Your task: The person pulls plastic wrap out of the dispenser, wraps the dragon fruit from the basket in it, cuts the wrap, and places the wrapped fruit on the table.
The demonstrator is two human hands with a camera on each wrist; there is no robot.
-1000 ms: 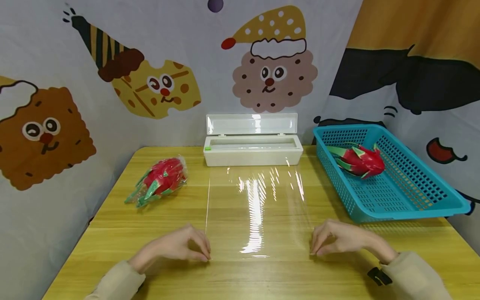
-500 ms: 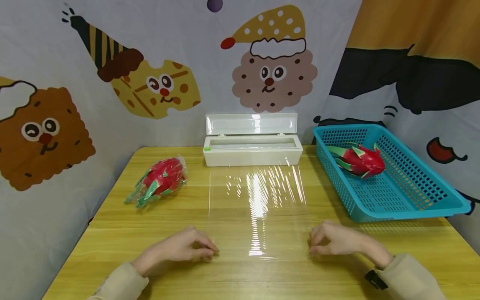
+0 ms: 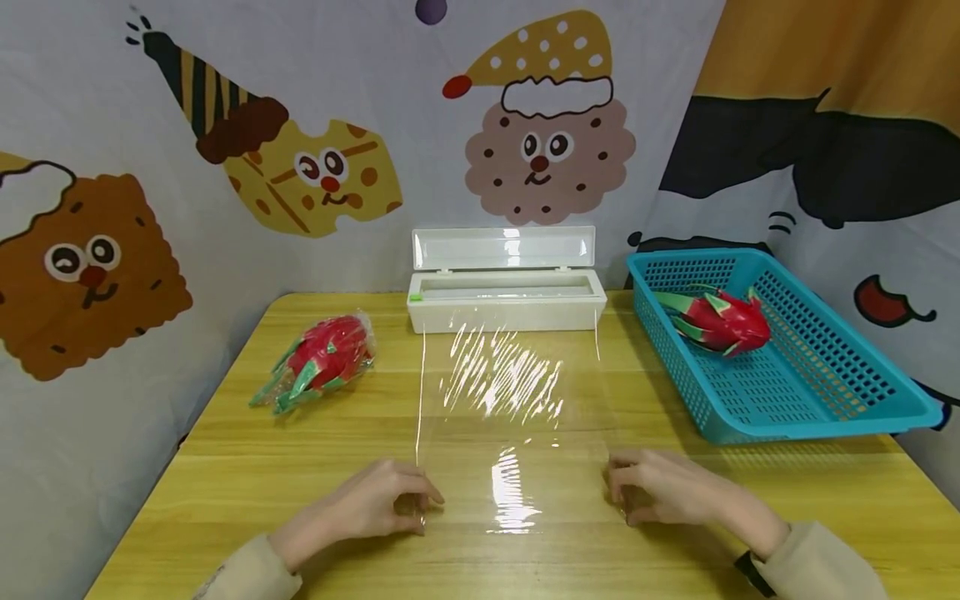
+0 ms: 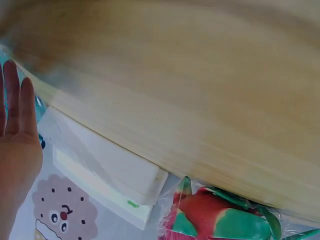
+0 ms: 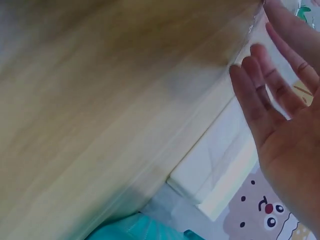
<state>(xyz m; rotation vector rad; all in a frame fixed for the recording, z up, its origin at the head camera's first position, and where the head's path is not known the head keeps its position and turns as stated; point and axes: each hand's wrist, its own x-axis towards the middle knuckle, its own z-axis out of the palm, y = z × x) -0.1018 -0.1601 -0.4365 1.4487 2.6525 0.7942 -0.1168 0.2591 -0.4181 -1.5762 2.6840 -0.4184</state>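
Note:
A sheet of clear cling film (image 3: 517, 392) stretches toward me from a white dispenser box (image 3: 507, 315), its lid standing up at the back. My left hand (image 3: 382, 500) grips the film's near left corner, thumb below and fingers reaching in over the edge. At the near right corner my right hand (image 3: 660, 492) holds the other side with bent fingers. In the left wrist view, several fingers (image 4: 27, 107) extend straight. The right wrist view has the film edge running up to the fingertips (image 5: 237, 72); the exact pinch is hidden.
A dragon fruit (image 3: 330, 354) wrapped in clear film lies on the left of the wooden table (image 3: 225, 467). Another dragon fruit (image 3: 723, 321) sits in a blue plastic basket (image 3: 750, 429) at the right. A cartoon-printed cloth (image 3: 420, 150) hangs behind.
Both hands have shifted inward and slightly nearer to me, their fingers spread more over the film's corners. The film's shine has shifted, and its far part now overlaps the box front.

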